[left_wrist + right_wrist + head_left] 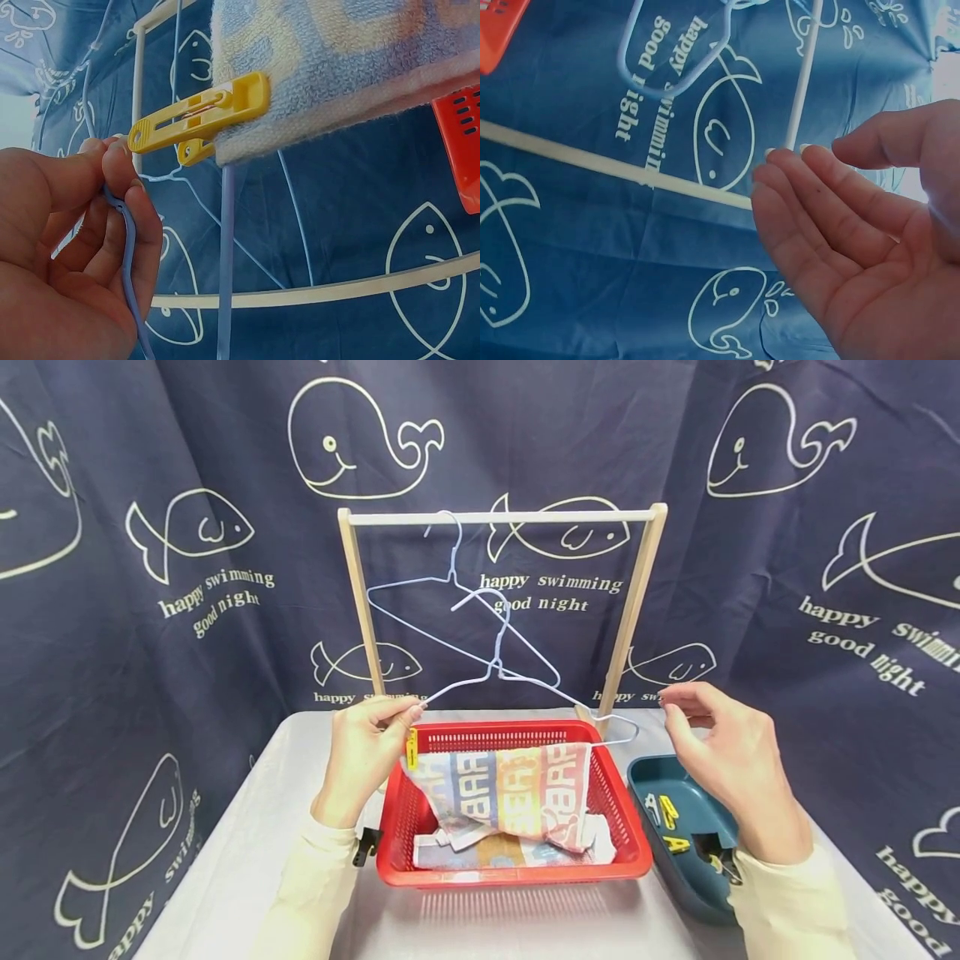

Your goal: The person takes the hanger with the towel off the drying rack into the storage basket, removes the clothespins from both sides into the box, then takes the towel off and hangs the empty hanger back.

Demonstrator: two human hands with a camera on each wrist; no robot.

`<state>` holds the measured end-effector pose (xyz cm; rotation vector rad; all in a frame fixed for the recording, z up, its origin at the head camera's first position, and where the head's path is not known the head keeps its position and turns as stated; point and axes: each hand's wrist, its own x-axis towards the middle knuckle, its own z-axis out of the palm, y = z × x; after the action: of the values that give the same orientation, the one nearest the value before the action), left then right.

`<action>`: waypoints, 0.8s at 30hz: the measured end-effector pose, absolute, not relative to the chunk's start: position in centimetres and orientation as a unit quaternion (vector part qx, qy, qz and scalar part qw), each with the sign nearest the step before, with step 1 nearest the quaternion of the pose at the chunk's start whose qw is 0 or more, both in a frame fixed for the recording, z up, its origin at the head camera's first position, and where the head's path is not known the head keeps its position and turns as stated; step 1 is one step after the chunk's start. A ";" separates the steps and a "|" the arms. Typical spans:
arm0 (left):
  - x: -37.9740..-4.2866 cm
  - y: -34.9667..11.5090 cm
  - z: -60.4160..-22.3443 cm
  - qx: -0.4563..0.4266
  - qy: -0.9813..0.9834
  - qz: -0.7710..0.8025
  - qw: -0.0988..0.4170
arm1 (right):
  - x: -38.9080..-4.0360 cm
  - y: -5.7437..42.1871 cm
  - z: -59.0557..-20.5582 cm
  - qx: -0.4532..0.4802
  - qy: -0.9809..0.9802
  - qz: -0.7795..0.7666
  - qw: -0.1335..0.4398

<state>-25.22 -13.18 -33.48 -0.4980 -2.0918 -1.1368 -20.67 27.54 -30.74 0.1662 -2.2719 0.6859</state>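
My left hand (363,756) pinches the left shoulder of a light blue wire clothes hanger (504,627). A small striped towel (498,785) with letters hangs over its lower bar, above the red basket. At the towel's left end sits a yellow clothespin (412,749); the left wrist view shows this clothespin (202,112) biting the towel's edge close to my fingertips. My right hand (731,760) is held up at the right, fingers loosely bent and nothing in them. It is apart from the hanger's right end, as the right wrist view also shows.
Behind stands a wooden rack (525,517), with another blue hanger (408,582) hooked on its bar. The red basket (517,878) holds more folded cloth (510,852). Right of it, a teal tray (686,885) contains yellow clothespins (669,812) and a white one (652,810).
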 end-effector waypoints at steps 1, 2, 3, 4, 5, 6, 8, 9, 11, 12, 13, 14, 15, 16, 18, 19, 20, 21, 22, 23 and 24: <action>-25.2 -13.2 -33.5 -0.193 -0.806 -0.439 0.347 | -20.8 27.3 -30.7 0.066 -0.886 0.271 0.372; -25.2 -13.2 -33.5 -0.193 -0.806 -0.438 0.347 | -20.8 27.1 -30.7 0.068 -0.886 0.271 0.371; -25.2 -13.2 -33.5 -0.194 -0.806 -0.438 0.347 | -20.9 26.9 -30.7 0.070 -0.885 0.273 0.370; -25.2 -13.2 -33.5 -0.194 -0.806 -0.438 0.347 | -21.1 26.7 -30.7 0.073 -0.885 0.275 0.368; -25.2 -13.2 -33.6 -0.194 -0.806 -0.438 0.348 | -21.2 26.5 -30.7 0.079 -0.885 0.278 0.366; -25.2 -13.2 -33.6 -0.193 -0.806 -0.437 0.350 | -21.5 26.2 -30.7 0.085 -0.883 0.281 0.365; -25.3 -13.2 -33.6 -0.193 -0.805 -0.435 0.353 | -22.0 25.8 -30.8 0.097 -0.882 0.284 0.363; -25.3 -13.3 -33.6 -0.193 -0.805 -0.434 0.354 | -22.3 25.6 -30.8 0.106 -0.881 0.285 0.364; -25.3 -13.3 -33.6 -0.193 -0.806 -0.432 0.356 | -22.9 25.2 -31.1 0.126 -0.878 0.280 0.367; -25.3 -13.3 -33.6 -0.194 -0.806 -0.431 0.357 | -23.2 25.0 -31.2 0.137 -0.877 0.276 0.368; -25.3 -13.3 -33.6 -0.195 -0.807 -0.429 0.357 | -23.5 24.9 -31.4 0.148 -0.876 0.273 0.368; -25.4 -13.4 -33.6 -0.195 -0.807 -0.428 0.357 | -23.8 24.7 -31.6 0.160 -0.875 0.270 0.370; -25.4 -13.4 -33.6 -0.195 -0.808 -0.427 0.357 | -24.1 24.5 -31.8 0.170 -0.874 0.265 0.369; -25.4 -13.4 -33.6 -0.195 -0.808 -0.426 0.358 | -24.3 24.3 -32.0 0.178 -0.875 0.261 0.365; -25.4 -13.3 -33.6 -0.196 -0.807 -0.424 0.360 | -24.7 24.0 -32.5 0.188 -0.878 0.259 0.356; -25.5 -13.4 -33.6 -0.196 -0.807 -0.425 0.360 | -24.9 23.8 -32.8 0.191 -0.880 0.259 0.350; -25.5 -13.4 -33.6 -0.197 -0.806 -0.426 0.360 | -25.0 23.6 -33.0 0.191 -0.882 0.258 0.345; -25.5 -13.4 -33.5 -0.198 -0.806 -0.427 0.360 | -25.1 23.5 -33.2 0.190 -0.884 0.260 0.338; -25.5 -13.4 -33.5 -0.199 -0.805 -0.428 0.359 | -25.3 23.3 -33.4 0.190 -0.886 0.262 0.333; -25.5 -13.4 -33.5 -0.200 -0.805 -0.429 0.358 | -25.3 23.2 -33.6 0.188 -0.888 0.263 0.326; -25.5 -13.4 -33.5 -0.200 -0.804 -0.430 0.358 | -25.4 23.1 -33.7 0.189 -0.889 0.264 0.322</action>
<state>-25.51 -13.40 -33.52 -0.5174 -2.0755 -1.1104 -25.39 23.09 -33.73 0.4954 -2.3351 0.6921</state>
